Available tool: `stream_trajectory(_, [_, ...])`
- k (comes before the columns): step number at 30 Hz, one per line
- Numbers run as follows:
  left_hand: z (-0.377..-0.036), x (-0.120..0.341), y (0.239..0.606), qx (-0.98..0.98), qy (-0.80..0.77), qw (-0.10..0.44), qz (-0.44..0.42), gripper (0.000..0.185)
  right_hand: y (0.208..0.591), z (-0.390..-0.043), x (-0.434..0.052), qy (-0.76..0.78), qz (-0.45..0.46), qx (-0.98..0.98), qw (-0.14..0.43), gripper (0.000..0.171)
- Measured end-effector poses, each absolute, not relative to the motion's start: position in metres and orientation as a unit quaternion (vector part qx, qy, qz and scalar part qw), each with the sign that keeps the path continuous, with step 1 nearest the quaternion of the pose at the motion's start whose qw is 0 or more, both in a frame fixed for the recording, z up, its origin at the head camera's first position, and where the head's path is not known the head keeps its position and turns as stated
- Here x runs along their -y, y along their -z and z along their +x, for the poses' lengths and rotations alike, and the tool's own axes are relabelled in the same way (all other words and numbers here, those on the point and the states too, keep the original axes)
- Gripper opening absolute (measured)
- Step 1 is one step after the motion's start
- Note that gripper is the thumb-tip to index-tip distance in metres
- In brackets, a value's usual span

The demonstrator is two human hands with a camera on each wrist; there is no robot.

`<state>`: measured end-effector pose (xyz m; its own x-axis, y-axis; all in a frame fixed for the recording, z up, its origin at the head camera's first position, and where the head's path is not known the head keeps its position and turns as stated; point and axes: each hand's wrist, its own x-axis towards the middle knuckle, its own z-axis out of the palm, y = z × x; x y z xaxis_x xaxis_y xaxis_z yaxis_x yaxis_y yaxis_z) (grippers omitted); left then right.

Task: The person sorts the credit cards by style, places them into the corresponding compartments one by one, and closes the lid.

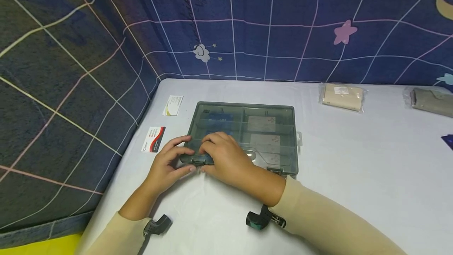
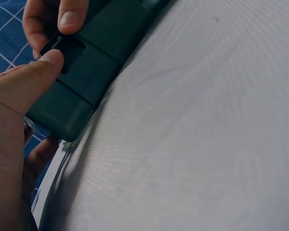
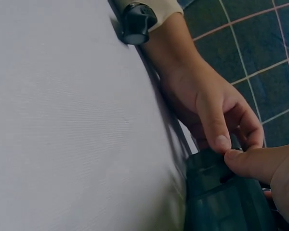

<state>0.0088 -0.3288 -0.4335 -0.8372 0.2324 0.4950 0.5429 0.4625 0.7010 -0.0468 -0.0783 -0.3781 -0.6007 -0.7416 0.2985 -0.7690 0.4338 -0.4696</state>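
i see grey compartment box (image 1: 244, 137) lying shut on white surface (image 1: 354, 176), near left edge. both hands at its front-left latch (image 2: 67, 50): left hand (image 1: 166, 166) grip curled, thumb pressing latch; right hand (image 1: 226, 156) grip curled over lid, thumb pinching same latch.

Off to your left on the white table (image 1: 354, 176) lie two cards, well apart from each other: a white card with a yellow mark (image 1: 173, 105) farther back and a red, white and dark card (image 1: 153, 139) nearer to you. At the far right edge you have a beige item in a clear bag (image 1: 342, 97), a grey bagged item (image 1: 429, 101) beyond it, and a dark blue corner (image 1: 448, 140) at the frame's edge. Behind and to the left hangs a navy grid-patterned cloth (image 1: 247, 23) with a pink star and a moon.
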Motion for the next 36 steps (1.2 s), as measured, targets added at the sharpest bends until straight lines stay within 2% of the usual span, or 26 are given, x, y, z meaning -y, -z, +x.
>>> stream_trajectory(28, [0.0081, 0.3185, 0.4328, 0.837, 0.485, 0.167, -0.189, 0.043, 0.3793, -0.0450, 0.0790, -0.294, 0.428, 0.853, 0.042, 0.029])
stream_trajectory(36, [0.0110, 0.3204, 0.4306, 0.843, 0.476, 0.164, -0.191, 0.046, 0.3753, -0.0454, 0.0755, -0.294, 0.433, 0.852, 0.011, 0.034])
